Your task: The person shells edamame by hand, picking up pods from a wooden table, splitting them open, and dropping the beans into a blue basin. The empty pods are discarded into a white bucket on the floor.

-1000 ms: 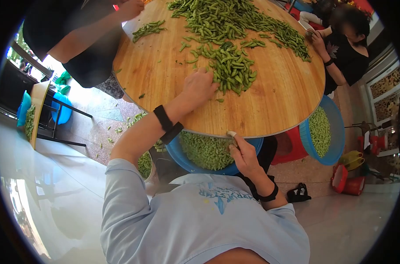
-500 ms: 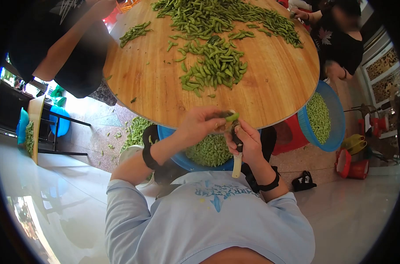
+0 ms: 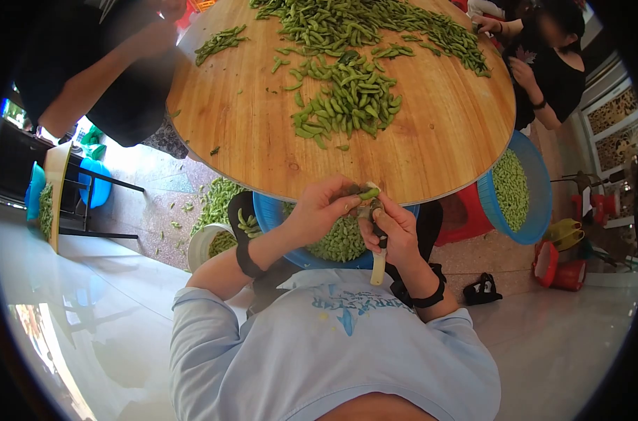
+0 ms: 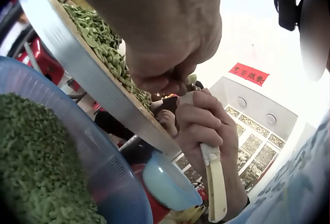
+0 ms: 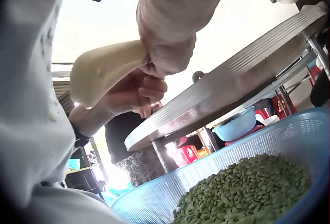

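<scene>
In the head view my left hand (image 3: 319,212) pinches a green soybean pod (image 3: 369,194) between thumb and fingers, just off the table's near edge. My right hand (image 3: 396,235) meets it there, gripping a tool with a cream-coloured handle (image 3: 379,268); the handle sticks out below the curled fingers (image 4: 200,126), and the tool's other end is hidden by the hands. Beneath both hands sits a blue basket (image 5: 154,193) of shelled green beans (image 5: 242,188). A small pile of pods (image 3: 350,98) lies on the round wooden table (image 3: 438,154) ahead.
A larger heap of pods (image 3: 333,24) covers the table's far side. Another blue basket (image 3: 543,189) of beans stands at the right by a red stool (image 3: 466,217). Pods lie scattered on the floor (image 3: 217,200) beside a white bucket (image 3: 201,245). People sit to the left and right.
My left hand has come back from the pod pile to the right hand with a pod. The right hand has turned, so the cream handle shows. Over the last half second both hands stay together.
</scene>
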Tool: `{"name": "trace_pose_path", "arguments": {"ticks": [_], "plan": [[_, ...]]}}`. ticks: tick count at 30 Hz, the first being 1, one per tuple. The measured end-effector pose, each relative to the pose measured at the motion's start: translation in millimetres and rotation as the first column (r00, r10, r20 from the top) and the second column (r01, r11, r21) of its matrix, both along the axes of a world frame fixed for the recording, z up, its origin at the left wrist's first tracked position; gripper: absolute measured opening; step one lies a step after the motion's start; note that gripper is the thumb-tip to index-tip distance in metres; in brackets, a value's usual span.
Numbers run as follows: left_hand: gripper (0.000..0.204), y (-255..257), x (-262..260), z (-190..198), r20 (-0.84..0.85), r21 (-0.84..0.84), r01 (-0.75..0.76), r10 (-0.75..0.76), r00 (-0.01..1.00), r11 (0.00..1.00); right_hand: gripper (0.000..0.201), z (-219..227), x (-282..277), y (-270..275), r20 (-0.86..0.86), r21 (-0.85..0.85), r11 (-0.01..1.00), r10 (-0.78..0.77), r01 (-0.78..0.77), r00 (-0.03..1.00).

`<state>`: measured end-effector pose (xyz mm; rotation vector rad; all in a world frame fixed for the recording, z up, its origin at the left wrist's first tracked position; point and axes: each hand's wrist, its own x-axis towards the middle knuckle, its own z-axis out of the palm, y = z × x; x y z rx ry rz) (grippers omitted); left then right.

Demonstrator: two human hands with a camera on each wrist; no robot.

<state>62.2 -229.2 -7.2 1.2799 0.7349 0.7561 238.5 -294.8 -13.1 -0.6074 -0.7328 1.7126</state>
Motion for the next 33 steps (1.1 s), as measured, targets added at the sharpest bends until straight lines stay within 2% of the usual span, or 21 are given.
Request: {"name": "trace_pose_path", "arguments": {"ticks": [4,6,7,9,10,12,13,15,16,17,18,19,21,22,25,27,28,29,30,31,33], "plan": [[0.015,-3.3,0.3,-5.8,-0.047,0.117,-0.028,0.034,0.998,0.993,0.031,1.2,-3.3,0.2,-0.031,-0.084,0.996,-0.034,0.031,0.999],[0.017,-2.5,2.2,-4.0,0.162,-0.244,0.005,0.035,0.986,0.970,0.029,1.6,-0.1,0.6,-0.081,-0.122,0.992,0.003,-0.013,0.997],[0.017,-0.8,0.4,-5.4,0.162,-0.244,0.005,0.036,0.986,0.970,0.028,1.5,1.8,1.1,-0.132,-0.158,0.985,0.041,-0.062,0.990],[0.018,2.1,-4.4,-11.8,0.443,-0.557,0.296,-0.023,0.896,0.776,0.027,0.8,7.5,1.8,-0.180,-0.131,0.981,0.122,-0.147,0.976],[0.018,1.6,-5.0,-15.6,0.444,-0.558,0.294,-0.020,0.896,0.776,0.027,0.1,9.3,2.0,-0.224,-0.098,0.968,0.203,-0.229,0.953],[0.019,1.1,-5.2,-18.6,0.584,-0.591,0.477,-0.063,0.810,0.650,0.025,-6.0,10.1,2.3,-0.277,-0.160,0.961,0.177,-0.226,0.945],[0.019,0.9,-3.9,-16.2,0.585,-0.590,0.478,-0.064,0.809,0.651,0.023,-7.8,10.7,2.5,-0.326,-0.222,0.949,0.145,-0.225,0.934],[0.017,-2.1,-0.7,-6.8,0.111,-0.280,0.074,-0.045,0.993,0.957,0.021,-5.1,8.4,1.5,-0.285,-0.243,0.954,0.104,-0.177,0.953],[0.017,-4.6,0.0,-2.4,0.111,-0.281,0.073,-0.043,0.993,0.957,0.020,-4.5,6.3,1.5,-0.244,-0.261,0.957,0.061,-0.126,0.968],[0.017,-9.2,0.5,1.3,-0.128,0.252,-0.023,0.057,0.990,0.968,0.020,-4.9,4.4,0.9,-0.245,-0.263,0.956,0.062,-0.127,0.968],[0.018,-12.1,0.5,2.9,-0.274,0.718,0.017,0.261,0.926,0.695,0.019,-5.4,2.4,0.3,-0.210,-0.279,0.955,0.046,-0.105,0.977],[0.018,-12.2,0.1,2.7,-0.275,0.719,0.016,0.263,0.925,0.695,0.017,-5.6,1.0,0.6,-0.175,-0.291,0.953,0.032,-0.082,0.984],[0.021,-11.6,-0.5,2.0,-0.240,0.852,0.035,0.330,0.913,0.523,0.018,-7.1,-0.1,0.7,-0.159,-0.267,0.961,0.036,-0.078,0.987],[0.021,-12.8,-0.3,1.7,-0.240,0.852,0.034,0.331,0.913,0.523,0.019,-7.7,-0.7,-0.1,-0.144,-0.245,0.967,0.037,-0.072,0.989],[0.018,-19.0,3.2,1.4,-0.157,0.779,-0.080,0.316,0.936,0.622,0.022,-0.4,-7.1,-3.3,-0.089,-0.195,0.981,-0.006,-0.012,0.996],[0.014,-21.7,6.7,3.4,-0.053,0.640,-0.198,0.300,0.952,0.742,0.023,3.5,-12.3,-4.4,-0.048,-0.146,0.989,-0.041,0.034,0.998],[0.014,-21.4,6.6,3.3,-0.052,0.640,-0.200,0.301,0.952,0.742,0.025,4.3,-13.8,-4.3,-0.011,-0.094,0.993,-0.077,0.076,0.997],[0.015,-21.1,5.9,3.0,-0.062,0.347,-0.214,0.250,0.966,0.913,0.025,2.2,-13.6,-4.0,-0.011,-0.094,0.993,-0.075,0.074,0.997],[0.016,-21.1,5.3,2.8,-0.053,0.014,-0.197,0.198,0.979,0.980,0.026,-1.8,-12.5,-3.7,0.057,-0.056,0.995,-0.076,0.079,0.996],[0.016,-20.4,4.7,3.3,-0.052,0.014,-0.197,0.198,0.979,0.980,0.027,-4.3,-10.8,-3.2,0.125,-0.016,0.997,-0.079,0.082,0.989],[0.017,-19.2,3.2,5.0,0.053,-0.239,-0.156,0.173,0.984,0.959,0.028,-5.2,-7.4,-2.5,0.204,0.008,0.996,-0.091,0.091,0.975]]}}
